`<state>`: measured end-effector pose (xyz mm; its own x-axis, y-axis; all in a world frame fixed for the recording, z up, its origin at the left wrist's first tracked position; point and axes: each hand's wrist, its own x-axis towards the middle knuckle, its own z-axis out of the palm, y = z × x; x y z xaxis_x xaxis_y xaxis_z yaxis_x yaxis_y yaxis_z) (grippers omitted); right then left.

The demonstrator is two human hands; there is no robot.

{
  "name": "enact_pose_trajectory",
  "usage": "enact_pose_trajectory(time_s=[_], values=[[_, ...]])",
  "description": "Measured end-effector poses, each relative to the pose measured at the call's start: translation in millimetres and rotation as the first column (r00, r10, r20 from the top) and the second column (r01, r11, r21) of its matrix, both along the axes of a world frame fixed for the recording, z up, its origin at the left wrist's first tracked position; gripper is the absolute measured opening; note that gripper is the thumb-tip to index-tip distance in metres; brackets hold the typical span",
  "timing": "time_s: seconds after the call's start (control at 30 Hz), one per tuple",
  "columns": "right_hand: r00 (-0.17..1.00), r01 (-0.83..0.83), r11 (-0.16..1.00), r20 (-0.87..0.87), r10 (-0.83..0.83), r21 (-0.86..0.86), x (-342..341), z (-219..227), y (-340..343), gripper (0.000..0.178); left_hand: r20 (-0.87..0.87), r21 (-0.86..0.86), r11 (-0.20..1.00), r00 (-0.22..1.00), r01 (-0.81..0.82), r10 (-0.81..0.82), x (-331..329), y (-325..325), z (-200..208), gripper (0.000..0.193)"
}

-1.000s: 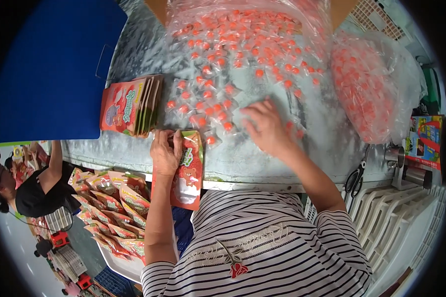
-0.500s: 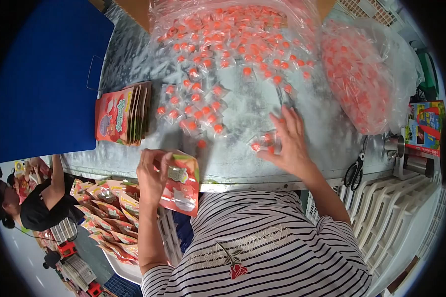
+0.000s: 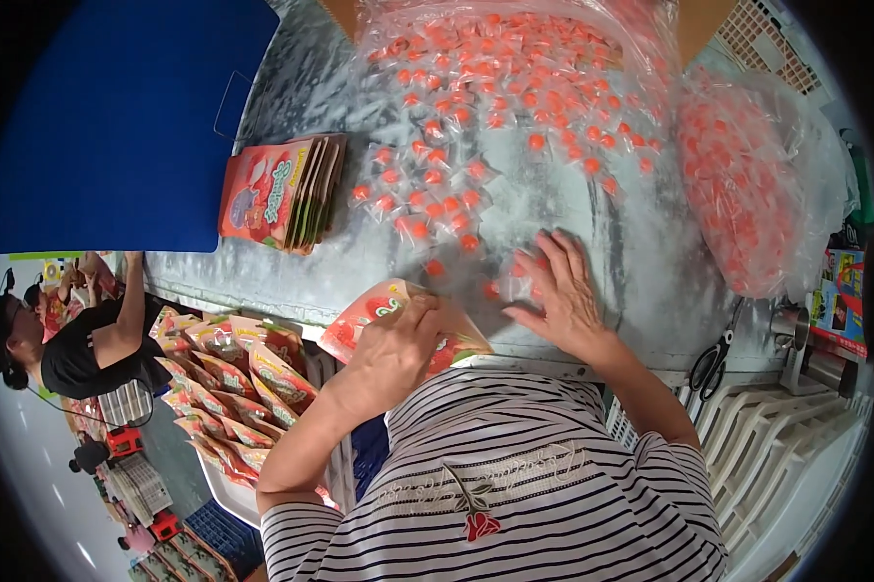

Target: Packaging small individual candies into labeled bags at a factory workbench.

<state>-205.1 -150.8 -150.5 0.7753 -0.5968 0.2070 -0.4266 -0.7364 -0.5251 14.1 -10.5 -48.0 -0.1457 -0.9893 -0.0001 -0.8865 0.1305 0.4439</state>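
My left hand is closed on a red printed pouch, tilted sideways at the near edge of the table. Its mouth cannot be made out. My right hand rests low over the tabletop with its fingers apart, beside a few clear-wrapped orange-red candies. Some of these are partly covered by its fingers and thumb. Just beyond both hands lies a loose group of the same wrapped candies. A stack of flat pouches stands left of that group.
A large heap of wrapped candies spills from a plastic liner at the back. Right of it sits a full clear bag. Scissors hang at the front edge. Filled pouches fill a white bin at lower left, near a co-worker.
My left hand has moved right and turned the pouch from upright to sideways, nearer my right hand. My right hand has drawn slightly closer around the few candies. The whole view has shifted.
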Motion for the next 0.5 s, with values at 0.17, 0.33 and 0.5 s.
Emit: enact_pose_trajectory(time_s=[0.17,0.33,0.5], values=[[0.989,-0.084,0.994,-0.13,0.075,-0.065,19.6,4.7,3.9,0.068,0.031,0.047,0.999,0.999,-0.009,0.008,-1.5,-1.6,1.7,0.027],[0.995,-0.044,0.996,-0.089,0.037,-0.078,33.3,0.0,9.3,0.052,0.005,0.033,0.999,1.0,-0.028,0.028,-2.0,3.0,0.3,0.026],[0.998,-0.009,0.995,0.058,0.015,-0.101,32.4,-15.2,13.2,0.031,-0.052,0.021,0.996,0.995,-0.083,0.084,-0.1,3.5,4.9,0.023]])
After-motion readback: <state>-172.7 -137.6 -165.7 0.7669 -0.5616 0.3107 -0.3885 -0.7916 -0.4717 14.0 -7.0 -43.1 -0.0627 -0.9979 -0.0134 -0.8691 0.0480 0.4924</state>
